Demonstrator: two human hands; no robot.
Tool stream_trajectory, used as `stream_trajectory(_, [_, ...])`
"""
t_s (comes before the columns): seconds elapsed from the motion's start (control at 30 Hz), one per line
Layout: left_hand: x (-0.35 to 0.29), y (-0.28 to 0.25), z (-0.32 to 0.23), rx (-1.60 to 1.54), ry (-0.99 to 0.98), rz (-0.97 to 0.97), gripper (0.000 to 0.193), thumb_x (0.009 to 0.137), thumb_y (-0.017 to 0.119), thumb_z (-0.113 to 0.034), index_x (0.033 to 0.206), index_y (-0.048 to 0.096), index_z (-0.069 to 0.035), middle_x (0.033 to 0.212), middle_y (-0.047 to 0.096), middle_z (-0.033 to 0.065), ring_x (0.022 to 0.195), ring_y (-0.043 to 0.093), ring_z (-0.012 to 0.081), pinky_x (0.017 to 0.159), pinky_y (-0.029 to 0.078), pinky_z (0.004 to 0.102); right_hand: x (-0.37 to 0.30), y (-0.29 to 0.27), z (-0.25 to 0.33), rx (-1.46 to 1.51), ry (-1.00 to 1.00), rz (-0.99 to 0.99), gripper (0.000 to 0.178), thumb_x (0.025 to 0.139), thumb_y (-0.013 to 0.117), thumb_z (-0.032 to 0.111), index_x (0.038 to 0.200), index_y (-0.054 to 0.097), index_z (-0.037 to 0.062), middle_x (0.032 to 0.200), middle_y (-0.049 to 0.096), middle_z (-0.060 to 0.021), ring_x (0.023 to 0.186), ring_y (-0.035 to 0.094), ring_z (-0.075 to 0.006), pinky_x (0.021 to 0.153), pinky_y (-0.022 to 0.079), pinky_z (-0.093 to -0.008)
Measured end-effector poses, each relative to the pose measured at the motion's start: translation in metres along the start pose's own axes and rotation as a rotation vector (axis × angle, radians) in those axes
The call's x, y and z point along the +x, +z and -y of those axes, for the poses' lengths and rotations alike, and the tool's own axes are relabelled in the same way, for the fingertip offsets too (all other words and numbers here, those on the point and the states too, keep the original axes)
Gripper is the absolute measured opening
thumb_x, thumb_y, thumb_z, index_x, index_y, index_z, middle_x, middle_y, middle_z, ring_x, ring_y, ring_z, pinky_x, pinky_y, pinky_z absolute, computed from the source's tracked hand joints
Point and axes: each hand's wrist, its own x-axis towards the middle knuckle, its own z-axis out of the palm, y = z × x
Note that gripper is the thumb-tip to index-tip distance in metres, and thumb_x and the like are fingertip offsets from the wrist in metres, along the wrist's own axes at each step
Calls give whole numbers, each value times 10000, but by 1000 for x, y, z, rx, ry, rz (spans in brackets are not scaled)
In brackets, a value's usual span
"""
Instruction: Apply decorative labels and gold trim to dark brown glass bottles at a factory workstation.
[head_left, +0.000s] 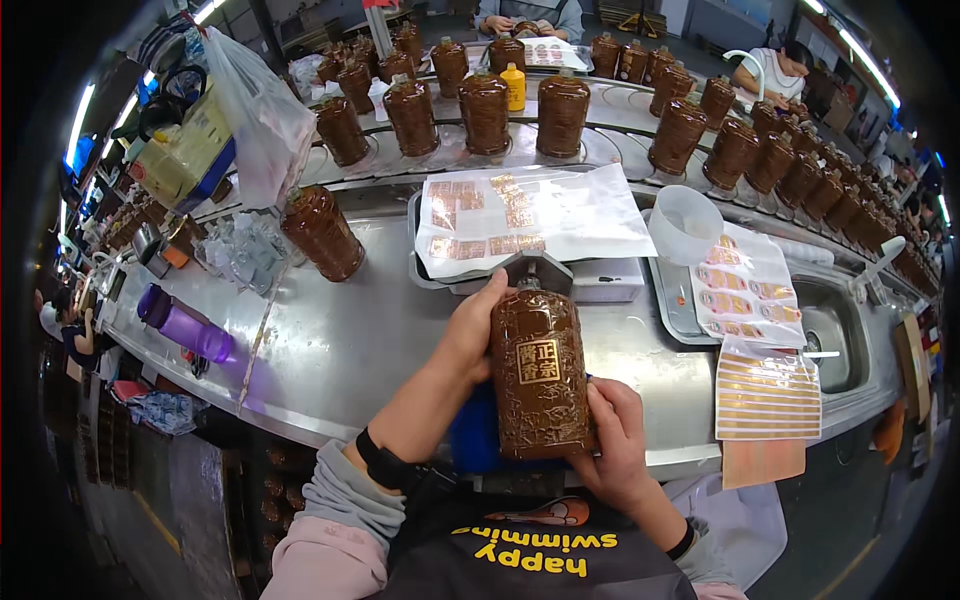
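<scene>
A brown, rough-textured bottle (545, 415) with a gold-framed square label is tilted in front of me, its neck pointing away. My left hand (478, 325) grips it at the upper left, near the shoulder; some of those fingers are hidden behind it. Low on the right side, my right hand (615, 440) holds it by the base, the thumb along its edge. The bottle's neck reaches a grey angular stand (555, 275). Just beyond lies a white sheet of gold stickers (560, 215) on a metal tray (413, 235).
Another brown bottle (322, 235) stands to the left, near a purple drinking bottle (185, 325). At right are a translucent plastic tub (685, 222), a sheet of gold-and-red labels (745, 290), a gold-striped sheet (768, 390) and a sink (835, 330). Several brown bottles line a curved conveyor (610, 175); co-workers sit beyond.
</scene>
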Motion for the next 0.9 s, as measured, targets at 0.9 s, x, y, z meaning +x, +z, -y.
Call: stream_trajectory(0.9, [-118, 4, 30, 1646, 1009, 60, 817, 649, 826, -222, 1346, 430, -67, 1385, 374, 245, 1263, 366, 445, 1048, 308, 514, 6, 13, 3, -30, 30, 7, 700, 652, 755, 55, 1285, 481, -59, 1243, 505, -224, 1107, 518, -391, 938, 444, -437])
